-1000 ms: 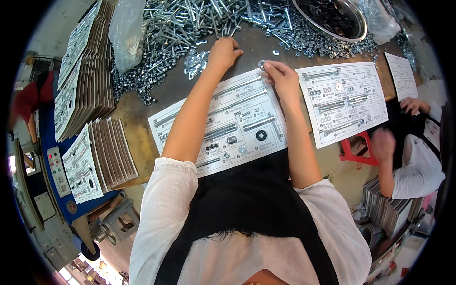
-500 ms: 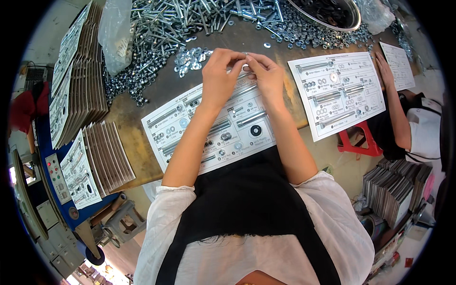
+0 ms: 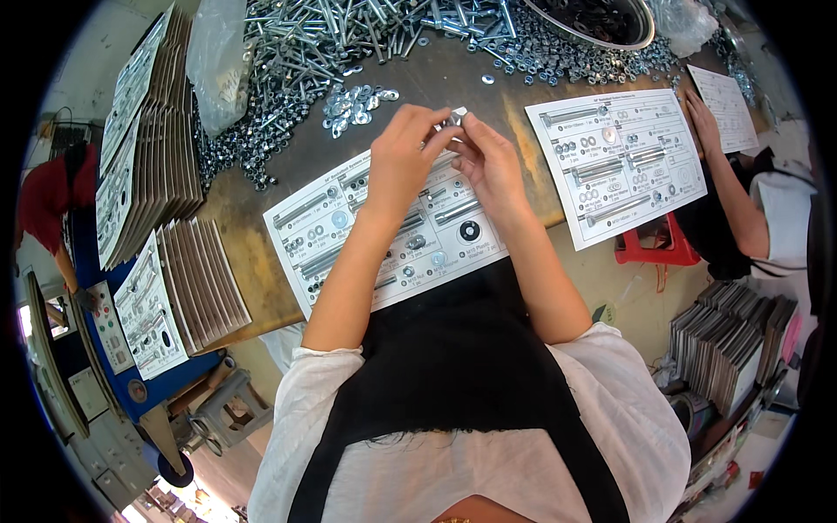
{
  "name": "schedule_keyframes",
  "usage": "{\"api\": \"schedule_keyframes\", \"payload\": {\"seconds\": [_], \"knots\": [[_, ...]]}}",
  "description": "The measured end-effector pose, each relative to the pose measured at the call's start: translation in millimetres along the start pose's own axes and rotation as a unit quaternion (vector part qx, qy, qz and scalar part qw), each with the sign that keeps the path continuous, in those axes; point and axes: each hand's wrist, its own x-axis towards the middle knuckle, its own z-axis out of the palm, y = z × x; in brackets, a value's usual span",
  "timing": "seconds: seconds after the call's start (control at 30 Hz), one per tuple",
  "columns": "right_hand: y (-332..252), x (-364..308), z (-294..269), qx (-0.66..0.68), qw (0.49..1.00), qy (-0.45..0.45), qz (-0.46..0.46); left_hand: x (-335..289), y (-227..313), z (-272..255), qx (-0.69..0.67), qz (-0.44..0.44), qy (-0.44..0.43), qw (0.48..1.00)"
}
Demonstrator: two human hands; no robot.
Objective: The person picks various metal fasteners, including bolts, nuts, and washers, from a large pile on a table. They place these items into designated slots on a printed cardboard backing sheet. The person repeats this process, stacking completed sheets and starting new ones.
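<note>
Above the far edge of a printed hardware card (image 3: pixel 349 277), my left hand (image 3: pixel 403 152) and my right hand (image 3: pixel 493 166) meet at the fingertips. Pinched between them is a small shiny metal piece (image 3: pixel 457 114), which looks like a nut; fingers cover part of it. My right thumb and forefinger close on one side, and the left fingertips press at the other. On the card lie bolts, washers and nuts, including a black washer (image 3: pixel 470 231) near its right edge. A small pile of silver washers (image 3: pixel 353 109) lies just beyond my left hand.
Heaps of bolts (image 3: pixel 349 35) and nuts (image 3: pixel 253 122) cover the table's far side, with a metal bowl (image 3: pixel 641 39) of dark pieces. Stacked cards (image 3: pixel 205 279) stand at left. Another card (image 3: pixel 602 205) lies at right, near a co-worker's hand (image 3: pixel 703 122). A red-sleeved person (image 3: pixel 59 200) reaches to a control panel.
My fingers have shifted, and the metal piece now shows above them. My right hand's lower fingers have spread a little. At far left, the red-sleeved person's hand has come onto the control panel.
</note>
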Motion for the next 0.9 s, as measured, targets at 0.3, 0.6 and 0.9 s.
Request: {"api": "schedule_keyframes", "payload": {"seconds": [0.3,0.6,0.9], "knots": [[16,-13,9,-0.084,0.991,0.052,-0.094,-9,11,-9,-0.066,-0.099,0.015,0.993],[13,-27,22,-0.151,0.975,0.047,-0.157,-15,12,-1,-0.202,-0.304,0.025,0.931],[23,-29,14,-0.113,0.985,0.063,-0.11,-28,24,-1,-0.075,-0.154,0.072,0.983]]}}
